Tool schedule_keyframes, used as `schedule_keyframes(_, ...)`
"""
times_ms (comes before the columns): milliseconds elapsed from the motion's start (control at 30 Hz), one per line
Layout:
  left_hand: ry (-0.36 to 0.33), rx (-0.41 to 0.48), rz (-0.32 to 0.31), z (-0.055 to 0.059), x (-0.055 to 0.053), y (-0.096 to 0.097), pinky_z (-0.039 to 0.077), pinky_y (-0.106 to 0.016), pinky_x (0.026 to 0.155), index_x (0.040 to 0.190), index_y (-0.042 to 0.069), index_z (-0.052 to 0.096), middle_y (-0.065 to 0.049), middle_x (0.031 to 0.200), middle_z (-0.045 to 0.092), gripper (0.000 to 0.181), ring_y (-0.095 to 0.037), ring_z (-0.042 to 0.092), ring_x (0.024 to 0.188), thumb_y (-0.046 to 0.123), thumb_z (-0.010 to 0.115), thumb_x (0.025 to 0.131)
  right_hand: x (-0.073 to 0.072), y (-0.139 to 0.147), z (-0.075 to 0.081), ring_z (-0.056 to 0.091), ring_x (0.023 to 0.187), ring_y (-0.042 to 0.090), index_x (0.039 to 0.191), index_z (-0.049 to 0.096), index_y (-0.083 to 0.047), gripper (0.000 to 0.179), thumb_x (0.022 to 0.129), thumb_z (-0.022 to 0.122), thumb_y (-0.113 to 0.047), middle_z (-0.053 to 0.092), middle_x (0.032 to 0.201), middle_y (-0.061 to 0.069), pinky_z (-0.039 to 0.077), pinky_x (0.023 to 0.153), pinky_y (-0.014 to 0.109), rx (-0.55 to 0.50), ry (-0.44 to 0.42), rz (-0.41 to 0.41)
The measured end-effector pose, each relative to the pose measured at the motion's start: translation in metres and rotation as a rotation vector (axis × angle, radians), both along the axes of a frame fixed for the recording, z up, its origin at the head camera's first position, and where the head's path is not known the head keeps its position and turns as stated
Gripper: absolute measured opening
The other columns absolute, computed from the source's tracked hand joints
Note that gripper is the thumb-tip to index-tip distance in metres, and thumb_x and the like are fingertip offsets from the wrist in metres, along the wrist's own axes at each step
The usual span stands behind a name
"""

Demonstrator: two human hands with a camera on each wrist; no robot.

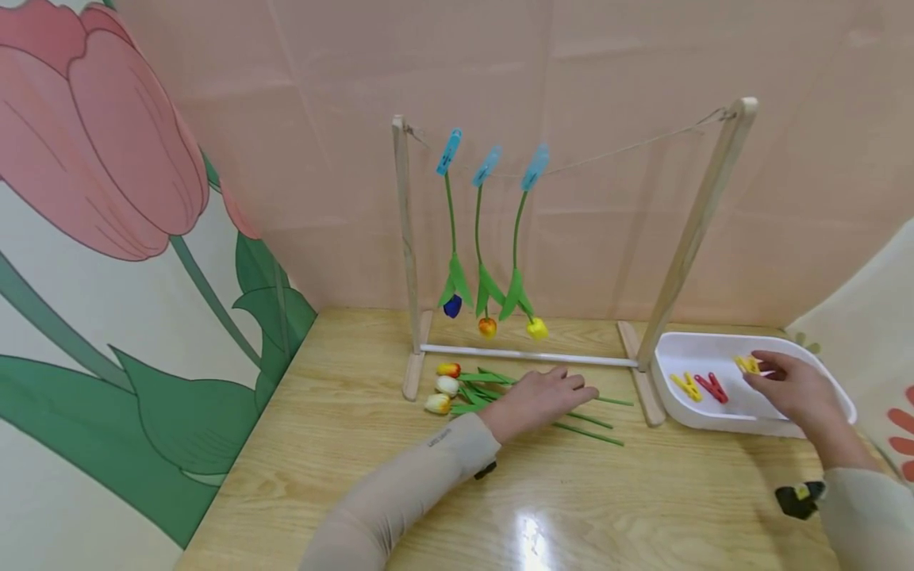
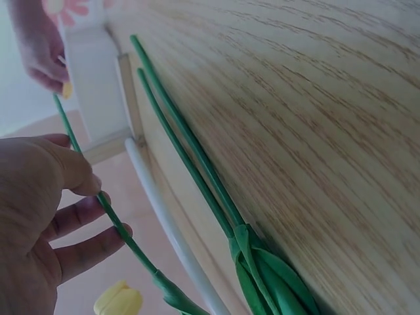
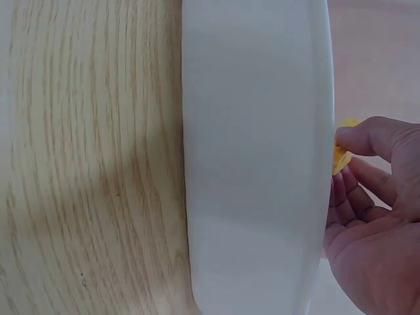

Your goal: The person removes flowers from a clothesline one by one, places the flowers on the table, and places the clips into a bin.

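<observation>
L hand [image 1: 546,396] is nearly closed — thumb on one side, fingers on the other, w/ a green tulip stem [image 2: 118,226] btwn them. R hand [image 1: 796,388] pinches a yellow clip [image 3: 341,157] btwn thumb & fingers, over the white tray [image 1: 743,423]; 2nd yellow clip [image 1: 687,386] & a red clip [image 1: 711,388] lie in there, L of that hand.

Key relation: stem's long axis runs roughly L–R, leafy end to the L, bare end pointing R toward tray & R hand. String [image 1: 639,144] is up & behind both hands; its bare stretch runs from the third blue clip [image 1: 535,166] to the R post [image 1: 698,214]. L hand is nearer the rack's middle, below & in front of the hung tulips [image 1: 487,327]; R hand is out past that post, well apart from the stem.

Views: head cam has the L hand's back hiding its grip; L wrist cam shows the pinch, stem apparently lifted off the table [image 1: 286,476], w/ two loose stems [image 2: 190,144] lying beside it. Held bloom is out of that frame — can't tell its colour for sure. R wrist cam shows thumb on clip, but the tray wall hides what's inside; only head cam gives the other clips.
</observation>
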State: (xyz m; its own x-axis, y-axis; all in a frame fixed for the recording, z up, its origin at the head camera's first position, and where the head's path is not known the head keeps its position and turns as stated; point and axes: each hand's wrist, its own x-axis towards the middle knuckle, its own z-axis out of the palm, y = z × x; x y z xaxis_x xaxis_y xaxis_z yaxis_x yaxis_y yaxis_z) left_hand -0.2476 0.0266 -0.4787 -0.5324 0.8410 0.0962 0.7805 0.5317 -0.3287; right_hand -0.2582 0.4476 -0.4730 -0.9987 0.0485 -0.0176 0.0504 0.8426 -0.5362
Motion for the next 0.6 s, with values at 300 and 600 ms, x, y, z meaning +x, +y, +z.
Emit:
schedule_keyframes(300,-0.028,-0.038,0.016,-0.001,0.000,0.003,0.036,-0.015,0.051,0.144,0.032,0.047,0.012,0.116,0.054,0.057,-0.006,0.045,0.086,-0.001,0.056,0.099,-0.003,0.007,-0.003,0.052,0.102,0.052,0.139,0.041,0.018,0.066,0.101,0.062,-0.032,0.049,0.123,0.042,0.048,0.062,0.025,-0.009,-0.020,-0.003)
schedule_keyframes(600,0.030,-0.006,0.012,-0.002,-0.002,0.002,0.040,-0.014,0.053,0.143,0.030,0.050,0.012,0.124,0.059,0.044,-0.005,0.055,0.095,0.008,0.052,0.104,-0.006,0.013,-0.008,0.052,0.105,0.051,0.142,0.040,0.016,0.072,0.102,0.057,-0.042,0.050,0.128,0.041,0.048,0.060,0.022,-0.037,-0.016,-0.014)
